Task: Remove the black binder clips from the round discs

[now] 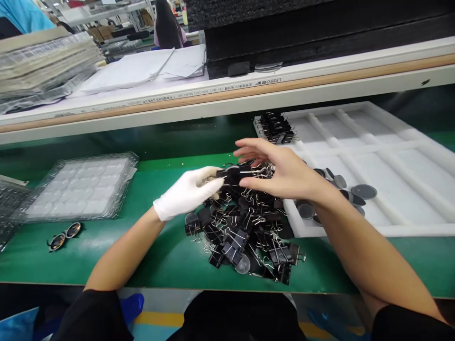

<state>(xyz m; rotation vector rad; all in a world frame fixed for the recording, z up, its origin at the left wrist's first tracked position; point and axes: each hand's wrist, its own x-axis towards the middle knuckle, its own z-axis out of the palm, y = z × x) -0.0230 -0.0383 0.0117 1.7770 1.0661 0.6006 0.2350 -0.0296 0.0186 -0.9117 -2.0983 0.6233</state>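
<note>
A heap of black binder clips (236,244) with silver wire handles lies mid-table, mixed with dark and clear round discs (242,264). Over its far part, my left hand (190,190), in a white glove, pinches a black binder clip (232,175) between thumb and fingers. Bare and with its fingers spread, my right hand (273,168) is just right of that clip, its thumb and fingers apart around the wire handles. Whether it touches them is unclear.
A white compartment tray (408,230) at right holds loose round discs (364,191) and a row of binder clips (275,127). Clear plastic trays (81,187) and sunglasses (66,237) lie at left. A shelf edge (227,105) crosses behind; a person (168,26) is beyond.
</note>
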